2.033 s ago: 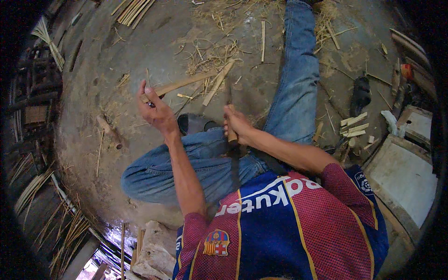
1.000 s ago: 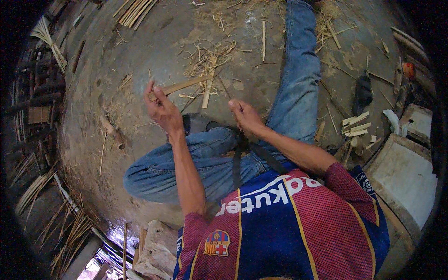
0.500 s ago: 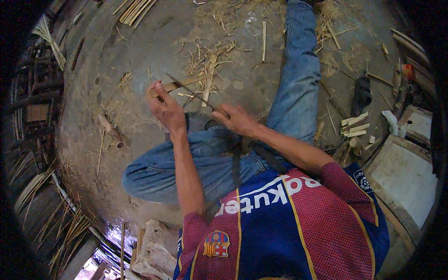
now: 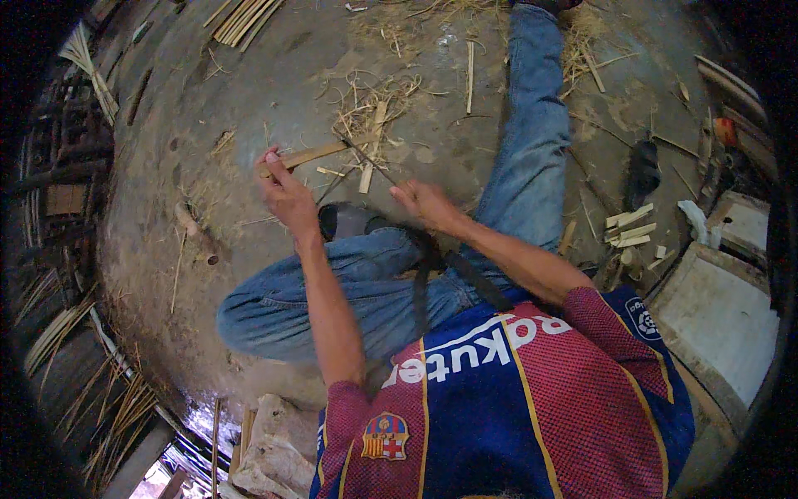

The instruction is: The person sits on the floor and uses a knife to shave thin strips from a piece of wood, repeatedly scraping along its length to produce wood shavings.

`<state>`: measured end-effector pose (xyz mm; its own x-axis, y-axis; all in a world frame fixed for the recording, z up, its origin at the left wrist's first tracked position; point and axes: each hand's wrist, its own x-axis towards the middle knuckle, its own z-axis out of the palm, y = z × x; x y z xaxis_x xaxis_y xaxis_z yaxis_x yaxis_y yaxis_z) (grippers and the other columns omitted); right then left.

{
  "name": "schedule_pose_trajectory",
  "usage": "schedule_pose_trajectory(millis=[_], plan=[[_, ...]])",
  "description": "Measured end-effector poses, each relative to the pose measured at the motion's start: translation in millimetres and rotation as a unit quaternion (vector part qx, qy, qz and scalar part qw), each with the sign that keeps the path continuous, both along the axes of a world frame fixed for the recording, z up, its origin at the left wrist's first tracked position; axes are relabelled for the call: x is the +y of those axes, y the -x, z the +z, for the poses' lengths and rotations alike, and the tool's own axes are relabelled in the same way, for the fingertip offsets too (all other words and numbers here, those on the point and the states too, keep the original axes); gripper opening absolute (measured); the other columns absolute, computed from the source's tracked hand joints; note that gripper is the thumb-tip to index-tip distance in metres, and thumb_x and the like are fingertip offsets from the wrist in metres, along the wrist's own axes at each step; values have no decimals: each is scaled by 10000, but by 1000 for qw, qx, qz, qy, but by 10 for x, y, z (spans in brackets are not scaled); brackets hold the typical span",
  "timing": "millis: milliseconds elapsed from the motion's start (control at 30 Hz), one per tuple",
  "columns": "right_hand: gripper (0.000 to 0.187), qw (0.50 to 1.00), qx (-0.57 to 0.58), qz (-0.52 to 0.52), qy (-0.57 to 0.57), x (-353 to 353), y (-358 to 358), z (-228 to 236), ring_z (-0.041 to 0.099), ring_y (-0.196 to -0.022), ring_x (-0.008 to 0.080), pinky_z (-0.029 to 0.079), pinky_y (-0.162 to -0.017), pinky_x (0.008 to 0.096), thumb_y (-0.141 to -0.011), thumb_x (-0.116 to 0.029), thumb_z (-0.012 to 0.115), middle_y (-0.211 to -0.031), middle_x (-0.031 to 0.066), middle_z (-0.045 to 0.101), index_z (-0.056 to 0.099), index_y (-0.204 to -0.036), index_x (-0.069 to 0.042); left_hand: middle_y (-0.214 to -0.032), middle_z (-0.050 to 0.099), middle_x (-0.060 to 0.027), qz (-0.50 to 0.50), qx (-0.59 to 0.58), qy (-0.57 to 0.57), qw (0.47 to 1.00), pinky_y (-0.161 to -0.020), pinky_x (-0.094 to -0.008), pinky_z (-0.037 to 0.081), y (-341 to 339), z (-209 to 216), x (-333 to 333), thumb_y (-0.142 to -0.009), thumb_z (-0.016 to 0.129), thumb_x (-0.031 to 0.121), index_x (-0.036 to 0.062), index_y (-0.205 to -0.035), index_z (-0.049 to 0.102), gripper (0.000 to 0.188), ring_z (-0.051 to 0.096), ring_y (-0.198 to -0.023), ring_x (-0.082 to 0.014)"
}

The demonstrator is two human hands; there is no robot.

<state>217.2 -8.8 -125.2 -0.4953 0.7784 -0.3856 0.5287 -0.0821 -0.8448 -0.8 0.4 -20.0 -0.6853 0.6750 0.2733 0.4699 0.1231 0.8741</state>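
Above my bent left leg, my left hand (image 4: 288, 196) is closed round the near end of a flat bamboo strip (image 4: 317, 153), which points away to the right. My right hand (image 4: 426, 205) grips a knife by its handle, which the fingers mostly hide. The knife's thin dark blade (image 4: 371, 161) slants up and left, its tip crossing the strip near the far end. Below the blade lies a pale split piece (image 4: 366, 178) on the floor. Just beyond is a heap of curly shavings (image 4: 371, 101).
My right leg (image 4: 532, 133) stretches forward across the floor. Short split sticks (image 4: 631, 224) lie at the right beside a white-topped box (image 4: 713, 308). A bundle of strips (image 4: 248, 21) rests at the far left, and a short bamboo tube (image 4: 196, 234) lies nearer.
The blade has slid rightward along the strip toward its far end. My right hand has shifted slightly right, while my left hand has moved a little left and down with the strip.
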Motion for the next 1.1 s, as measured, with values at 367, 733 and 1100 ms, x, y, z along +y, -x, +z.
schedule_pose_trajectory(millis=[367,733,1100], plan=[[485,999,-23,28,-21,21,-103,-15,629,-851,415,486,-771,501,-992,-455,415,-889,219,650,621,-976,-16,-842,583,-80,-10,27,-37,999,-718,-314,429,-20,-36,0,-1027,449,228,0,-1081,596,277,529,-769,-183],[526,998,-37,-41,-24,8,-169,-279,617,-890,396,466,-784,473,-986,-472,412,-903,244,638,617,-989,13,-878,581,-68,-2,42,10,999,-720,-296,438,-106,129,16,-1027,458,229,9,-1102,605,274,531,-796,-153],[561,969,31,-105,221,104,-193,-485,616,-701,242,495,-655,402,-961,-570,437,-860,119,653,644,-1015,-52,-969,604,-112,103,-137,-96,981,-765,-350,553,261,88,-44,-998,530,246,1,-1120,567,276,620,-864,-200]])
